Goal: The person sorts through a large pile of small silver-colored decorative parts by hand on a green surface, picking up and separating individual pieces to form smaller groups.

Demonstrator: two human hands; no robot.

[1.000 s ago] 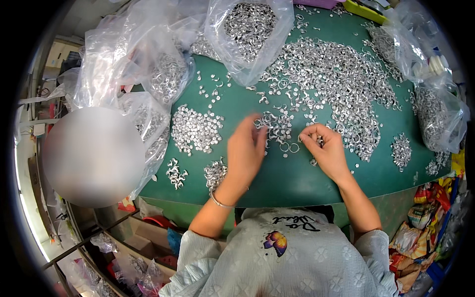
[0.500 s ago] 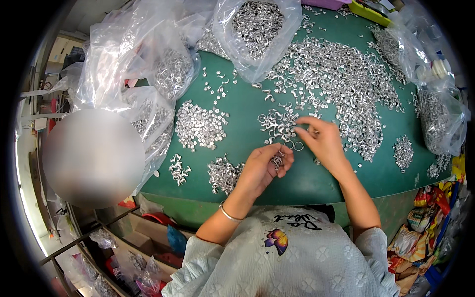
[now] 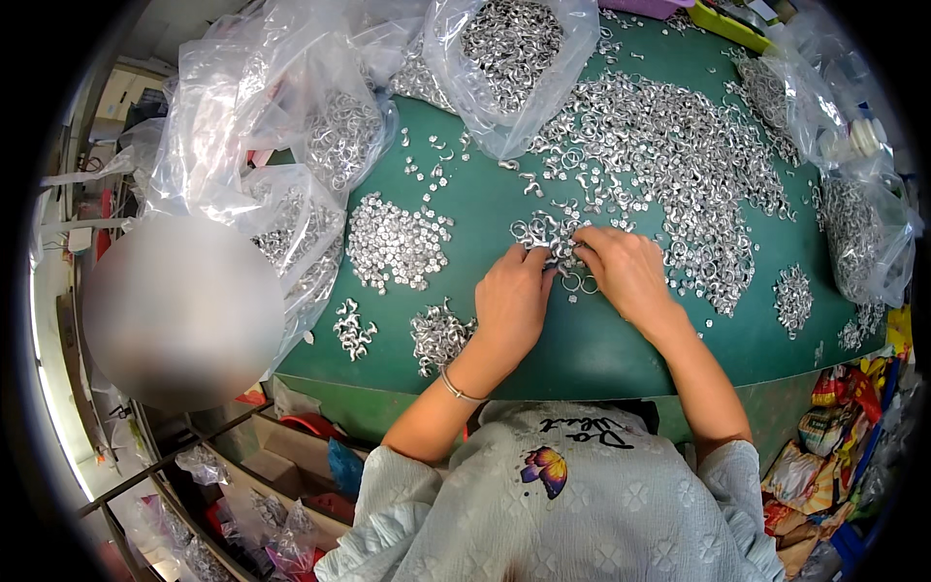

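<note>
My left hand [image 3: 509, 301] is turned palm down at the near left side of a small pile of silver metal parts [image 3: 553, 231]. Its fingers are curled, and whatever lies under them is hidden. On the pile's right side my right hand [image 3: 628, 272] bends thumb and fingertips together on a small metal part, whose exact kind is too small to tell. Rings [image 3: 579, 282] lie just below the fingertips, between the two hands. Some parts in the pile look like curved hooks or clasps.
A large spread of metal parts [image 3: 679, 155] covers the right of the green table [image 3: 601, 349]. To the left are a heap of small round pieces [image 3: 398, 242] and a pile of hooked parts [image 3: 441, 338]. Plastic bags [image 3: 514, 126] of parts stand at the back and sides.
My left hand has turned from palm up, with small metal parts in it, to palm down and moved to the pile. My right hand has lowered its fingertips onto the pile.
</note>
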